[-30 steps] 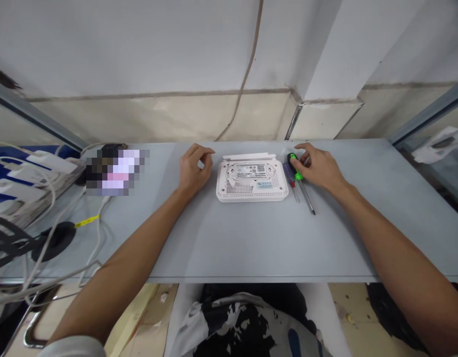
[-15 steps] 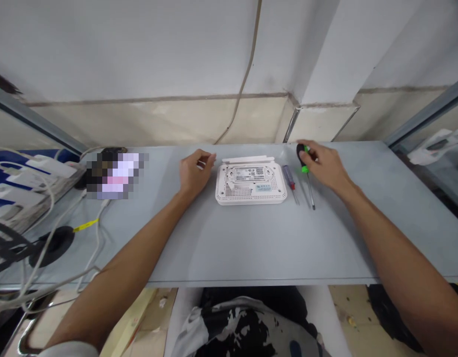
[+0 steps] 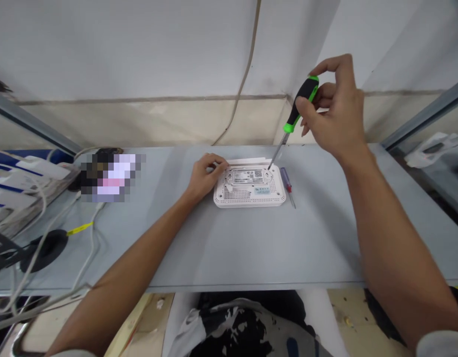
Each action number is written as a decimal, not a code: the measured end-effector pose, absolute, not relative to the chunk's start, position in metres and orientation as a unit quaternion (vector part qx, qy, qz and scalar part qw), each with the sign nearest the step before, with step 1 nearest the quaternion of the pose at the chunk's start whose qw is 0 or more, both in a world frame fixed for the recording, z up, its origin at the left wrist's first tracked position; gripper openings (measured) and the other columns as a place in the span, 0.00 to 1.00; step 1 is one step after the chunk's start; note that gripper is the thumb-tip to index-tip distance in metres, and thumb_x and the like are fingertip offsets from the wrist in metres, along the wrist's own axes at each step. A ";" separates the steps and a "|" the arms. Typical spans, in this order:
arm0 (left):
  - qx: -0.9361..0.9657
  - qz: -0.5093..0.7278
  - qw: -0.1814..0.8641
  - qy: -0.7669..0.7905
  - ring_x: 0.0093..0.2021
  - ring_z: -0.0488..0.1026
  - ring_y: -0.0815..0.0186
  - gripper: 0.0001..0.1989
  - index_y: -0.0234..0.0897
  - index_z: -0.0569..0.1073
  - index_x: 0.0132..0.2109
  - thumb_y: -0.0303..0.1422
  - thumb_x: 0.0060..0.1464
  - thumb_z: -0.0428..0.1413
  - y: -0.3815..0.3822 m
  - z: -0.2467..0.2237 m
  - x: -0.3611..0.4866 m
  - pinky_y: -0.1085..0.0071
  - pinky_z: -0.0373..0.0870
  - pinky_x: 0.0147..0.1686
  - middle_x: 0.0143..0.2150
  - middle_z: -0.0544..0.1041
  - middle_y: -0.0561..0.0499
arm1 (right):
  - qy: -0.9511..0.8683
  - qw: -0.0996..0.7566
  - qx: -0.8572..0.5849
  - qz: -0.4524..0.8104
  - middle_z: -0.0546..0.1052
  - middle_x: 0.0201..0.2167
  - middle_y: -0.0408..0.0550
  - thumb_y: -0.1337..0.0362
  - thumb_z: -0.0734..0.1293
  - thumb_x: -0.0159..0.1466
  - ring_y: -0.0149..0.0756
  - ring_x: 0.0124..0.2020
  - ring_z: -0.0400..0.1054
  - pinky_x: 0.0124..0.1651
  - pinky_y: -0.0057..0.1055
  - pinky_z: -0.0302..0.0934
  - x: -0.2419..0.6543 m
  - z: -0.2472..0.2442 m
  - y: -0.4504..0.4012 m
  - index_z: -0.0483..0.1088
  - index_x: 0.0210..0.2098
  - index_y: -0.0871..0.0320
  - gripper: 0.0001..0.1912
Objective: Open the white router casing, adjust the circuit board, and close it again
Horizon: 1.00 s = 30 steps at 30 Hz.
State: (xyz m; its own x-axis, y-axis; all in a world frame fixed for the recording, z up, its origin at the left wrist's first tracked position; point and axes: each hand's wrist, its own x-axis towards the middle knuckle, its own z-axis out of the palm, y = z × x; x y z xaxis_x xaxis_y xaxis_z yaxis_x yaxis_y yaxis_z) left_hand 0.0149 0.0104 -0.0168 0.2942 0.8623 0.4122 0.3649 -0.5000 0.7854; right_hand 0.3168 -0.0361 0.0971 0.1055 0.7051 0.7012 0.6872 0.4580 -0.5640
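A white router (image 3: 250,193) lies underside up on the grey table, showing its label, vent holes and a blue sticker. My left hand (image 3: 206,173) is closed at its upper left corner, thumb and fingers against the casing. Raised above the right side, my right hand (image 3: 336,109) grips a black and green screwdriver (image 3: 302,101) by its handle. Its shaft slants down to the left, and the tip is at the router's upper right part; whether it touches cannot be made out. A smaller screwdriver (image 3: 287,179) with a purple handle lies just right of the router.
A pixelated, lit device (image 3: 117,176) lies on the left of the table (image 3: 251,248), by white cables and a power strip with several plugged adapters (image 3: 31,173). A black round base (image 3: 46,250) is nearby. At the far right sits a white object (image 3: 429,148).
My right hand has lifted the black and green screwdriver off the table and brought its tip over the router. My left hand has moved right onto the router's corner.
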 end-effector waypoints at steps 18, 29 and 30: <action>0.818 0.386 0.182 0.385 0.43 0.74 0.59 0.05 0.41 0.79 0.39 0.29 0.61 0.57 0.001 -0.019 0.019 0.59 0.73 0.47 0.38 0.81 0.49 | -0.755 0.390 -0.524 -0.061 0.75 0.28 0.41 0.55 0.73 0.66 0.45 0.31 0.73 0.43 0.44 0.70 0.297 0.108 -0.059 0.68 0.52 0.44 0.17; 0.756 0.381 0.238 0.476 0.47 0.77 0.58 0.09 0.42 0.83 0.41 0.25 0.60 0.58 -0.010 -0.021 0.026 0.57 0.74 0.49 0.42 0.84 0.50 | -0.755 0.355 -0.542 -0.100 0.68 0.23 0.40 0.48 0.76 0.64 0.45 0.32 0.72 0.45 0.47 0.68 0.297 0.108 -0.060 0.74 0.47 0.47 0.17; 0.755 0.381 0.236 0.477 0.48 0.77 0.57 0.09 0.42 0.83 0.41 0.25 0.60 0.58 -0.011 -0.021 0.027 0.57 0.74 0.50 0.43 0.85 0.50 | -0.758 0.353 -0.540 -0.096 0.68 0.24 0.41 0.50 0.76 0.65 0.44 0.31 0.71 0.45 0.46 0.68 0.297 0.109 -0.060 0.75 0.47 0.47 0.15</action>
